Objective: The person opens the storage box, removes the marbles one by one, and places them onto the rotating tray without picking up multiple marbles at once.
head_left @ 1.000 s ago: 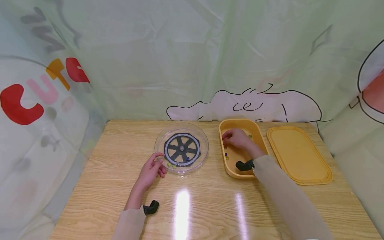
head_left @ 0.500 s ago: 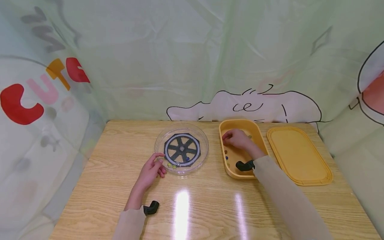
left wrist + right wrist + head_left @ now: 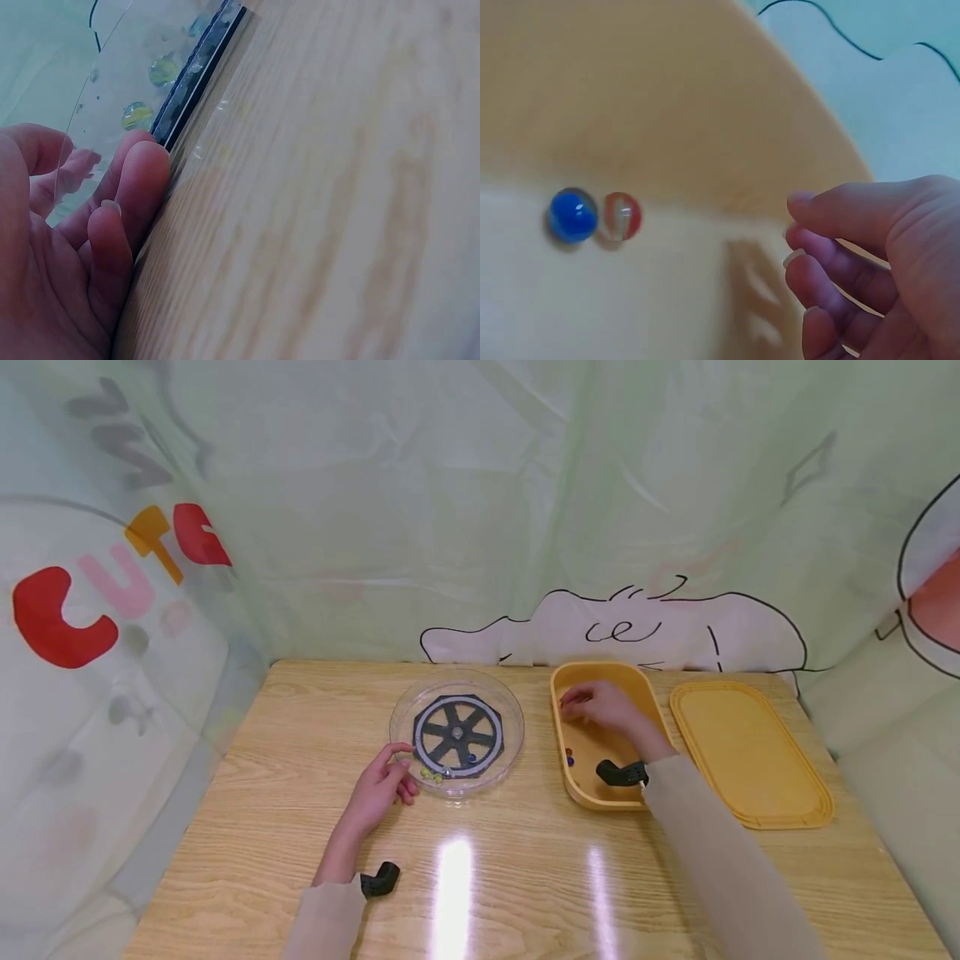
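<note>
While our left hand grips the rim of the clear dish at its eight o'clock, our right hand sits, fingers bent, inside the yellow box at the dish's three o'clock; we cannot tell whether its fingertips hold anything. At the box's eight o'clock we see a blue marble beside a red marble; two yellow-green marbles lie near the dish's seven o'clock.
</note>
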Available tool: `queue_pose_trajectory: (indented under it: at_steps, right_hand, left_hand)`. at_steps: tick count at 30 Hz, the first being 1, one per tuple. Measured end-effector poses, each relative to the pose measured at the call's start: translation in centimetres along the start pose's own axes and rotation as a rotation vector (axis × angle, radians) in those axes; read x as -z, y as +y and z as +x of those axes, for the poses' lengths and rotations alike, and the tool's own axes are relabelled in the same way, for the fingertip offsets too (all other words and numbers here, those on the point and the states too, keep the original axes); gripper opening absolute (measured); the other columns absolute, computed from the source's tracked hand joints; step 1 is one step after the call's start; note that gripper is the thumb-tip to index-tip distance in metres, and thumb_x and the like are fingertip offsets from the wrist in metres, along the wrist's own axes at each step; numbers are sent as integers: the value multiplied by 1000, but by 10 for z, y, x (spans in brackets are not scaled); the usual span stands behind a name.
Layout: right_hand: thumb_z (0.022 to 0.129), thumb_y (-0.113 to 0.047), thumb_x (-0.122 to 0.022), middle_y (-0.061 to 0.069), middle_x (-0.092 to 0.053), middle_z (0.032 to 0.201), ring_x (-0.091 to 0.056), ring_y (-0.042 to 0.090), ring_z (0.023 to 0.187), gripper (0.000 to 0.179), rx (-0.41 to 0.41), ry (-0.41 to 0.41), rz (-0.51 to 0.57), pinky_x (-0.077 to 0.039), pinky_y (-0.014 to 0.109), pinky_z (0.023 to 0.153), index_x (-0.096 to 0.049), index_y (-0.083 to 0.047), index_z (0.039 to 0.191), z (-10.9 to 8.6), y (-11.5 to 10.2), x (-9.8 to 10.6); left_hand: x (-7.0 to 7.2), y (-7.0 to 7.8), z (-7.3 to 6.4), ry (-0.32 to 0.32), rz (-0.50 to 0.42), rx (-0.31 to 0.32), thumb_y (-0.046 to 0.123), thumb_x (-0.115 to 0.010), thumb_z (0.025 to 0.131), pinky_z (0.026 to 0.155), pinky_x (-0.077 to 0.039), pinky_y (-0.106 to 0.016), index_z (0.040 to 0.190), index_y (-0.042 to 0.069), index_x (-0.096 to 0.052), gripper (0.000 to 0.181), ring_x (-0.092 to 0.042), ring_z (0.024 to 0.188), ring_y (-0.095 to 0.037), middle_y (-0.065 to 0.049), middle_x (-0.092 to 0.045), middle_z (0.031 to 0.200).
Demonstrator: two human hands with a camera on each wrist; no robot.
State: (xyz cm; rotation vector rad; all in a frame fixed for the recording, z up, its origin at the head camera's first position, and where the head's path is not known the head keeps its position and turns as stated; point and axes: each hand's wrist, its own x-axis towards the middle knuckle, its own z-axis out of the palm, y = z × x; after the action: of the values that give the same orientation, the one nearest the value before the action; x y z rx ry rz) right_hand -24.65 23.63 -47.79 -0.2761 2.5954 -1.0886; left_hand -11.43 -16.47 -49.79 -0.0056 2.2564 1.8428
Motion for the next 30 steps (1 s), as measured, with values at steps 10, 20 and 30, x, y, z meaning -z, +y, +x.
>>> queue_pose_trajectory:
  at_steps: [10,20,30]
  right_hand:
    - [94,-16,-71,11,-70,103,-62,27,89,22,43,68,81,-51,37,75,-72,-4,112,-13,-8,9]
    - [93,-15,-71,12,-70,107,-62,26,96,24,94,115,108,-49,36,82,-71,-2,114,-30,-26,11]
    - [92,-15,-73,6,-71,101,-60,24,91,20,166,150,114,-50,31,74,-73,-5,109,-44,-50,2]
  left_hand:
    - [0,-32,12,41,20,-15,22,-48,106,58,-47,-27,132,19,-55,26,-63,61,-24,-11,-64,76]
    - [0,-32,13,38,26,-17,22,-48,106,58,-47,-27,131,20,-55,26,-63,61,-25,-11,-65,76]
    - [-1,-31,12,34,19,-8,23,-48,106,58,-47,-27,131,19,-56,26,-63,62,-25,-12,-64,76]
